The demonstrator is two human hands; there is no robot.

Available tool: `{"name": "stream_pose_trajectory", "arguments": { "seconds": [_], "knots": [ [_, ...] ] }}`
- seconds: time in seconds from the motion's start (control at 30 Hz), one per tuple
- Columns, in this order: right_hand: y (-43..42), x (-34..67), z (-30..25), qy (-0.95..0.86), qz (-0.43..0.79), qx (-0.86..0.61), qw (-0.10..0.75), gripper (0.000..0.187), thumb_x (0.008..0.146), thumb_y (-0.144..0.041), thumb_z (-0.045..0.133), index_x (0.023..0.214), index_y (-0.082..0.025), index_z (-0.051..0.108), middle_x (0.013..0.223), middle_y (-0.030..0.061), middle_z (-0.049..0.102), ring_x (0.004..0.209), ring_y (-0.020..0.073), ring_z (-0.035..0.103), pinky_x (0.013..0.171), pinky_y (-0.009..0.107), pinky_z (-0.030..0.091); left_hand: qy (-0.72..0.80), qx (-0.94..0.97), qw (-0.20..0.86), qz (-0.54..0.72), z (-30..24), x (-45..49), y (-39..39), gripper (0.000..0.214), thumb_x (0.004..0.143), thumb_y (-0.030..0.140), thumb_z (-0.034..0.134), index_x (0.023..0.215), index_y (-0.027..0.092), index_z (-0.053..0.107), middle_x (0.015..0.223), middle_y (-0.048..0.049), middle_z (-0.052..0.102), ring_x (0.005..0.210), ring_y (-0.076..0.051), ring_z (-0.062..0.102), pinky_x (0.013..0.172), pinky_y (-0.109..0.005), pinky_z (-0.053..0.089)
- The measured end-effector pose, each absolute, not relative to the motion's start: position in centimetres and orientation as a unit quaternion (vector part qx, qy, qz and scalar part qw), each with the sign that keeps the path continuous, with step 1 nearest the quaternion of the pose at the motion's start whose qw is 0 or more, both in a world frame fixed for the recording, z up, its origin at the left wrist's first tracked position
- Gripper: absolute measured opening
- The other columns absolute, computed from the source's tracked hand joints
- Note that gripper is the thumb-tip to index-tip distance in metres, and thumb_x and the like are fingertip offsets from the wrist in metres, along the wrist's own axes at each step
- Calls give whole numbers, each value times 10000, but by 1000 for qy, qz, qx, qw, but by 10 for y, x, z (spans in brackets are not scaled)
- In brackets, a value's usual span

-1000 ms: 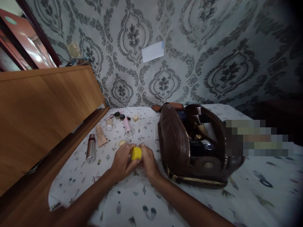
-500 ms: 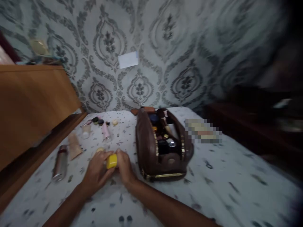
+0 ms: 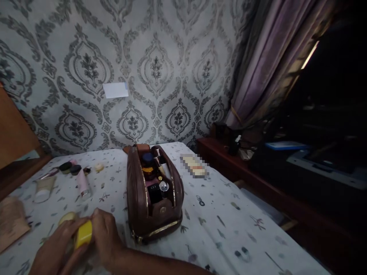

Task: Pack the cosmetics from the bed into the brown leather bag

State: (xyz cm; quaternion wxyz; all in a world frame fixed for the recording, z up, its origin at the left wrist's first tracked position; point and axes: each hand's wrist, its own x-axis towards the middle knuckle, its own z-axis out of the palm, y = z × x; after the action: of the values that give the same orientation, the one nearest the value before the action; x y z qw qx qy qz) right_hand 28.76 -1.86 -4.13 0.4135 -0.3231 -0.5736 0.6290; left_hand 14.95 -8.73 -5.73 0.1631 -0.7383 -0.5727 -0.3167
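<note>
A small, glossy yellow container is gripped between both hands at the lower left. My left hand is closed around its left side, thumb underneath. My right hand is curled in against its right end. Just past the left fingers, a pale yellow round thing rests on the sheet, partly covered. To the right of the hands stands a brown makeup bag, unzipped, its top gaping. Inside it are a black box, a clear round cap, a dark blue lid and makeup brushes.
On the left of the patterned sheet lie a pink tube, a whitish tube, dark round jars and a beige flat packet. A blurred-out flat item is right of the bag. Dark red furniture borders the right.
My view has swung right, so the bag and hands appear farther left and lower, and the curtain shows. Both hands still hold the yellow container.
</note>
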Motion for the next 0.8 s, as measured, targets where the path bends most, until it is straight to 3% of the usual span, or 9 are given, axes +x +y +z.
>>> {"name": "stream_pose_trajectory", "arguments": {
  "seconds": [0.23,0.63,0.8],
  "knots": [
    [-20,288,-42,-561,631,-341,414,366,893,-474,360,623,-235,421,662,12,508,695,186,513,662,294,443,-579,-734,158,-317,-53,151,-87,411,942,553,396,1198,257,519,1084,-86,679,983,-261,668,781,-360,568],
    [-20,289,-36,-555,642,-337,407,380,866,-528,327,630,-238,394,654,-6,417,655,172,445,639,298,403,-572,-739,153,-323,-51,149,-87,427,912,561,456,1208,261,526,1097,-90,686,967,-270,681,775,-363,577],
    [-14,286,-44,-548,640,-330,425,379,848,-552,364,646,-236,426,665,1,489,690,176,487,661,286,423,-530,-773,167,-306,-48,147,-82,420,892,456,550,1263,264,510,1097,-81,695,962,-256,683,769,-331,570]
  ]
}}
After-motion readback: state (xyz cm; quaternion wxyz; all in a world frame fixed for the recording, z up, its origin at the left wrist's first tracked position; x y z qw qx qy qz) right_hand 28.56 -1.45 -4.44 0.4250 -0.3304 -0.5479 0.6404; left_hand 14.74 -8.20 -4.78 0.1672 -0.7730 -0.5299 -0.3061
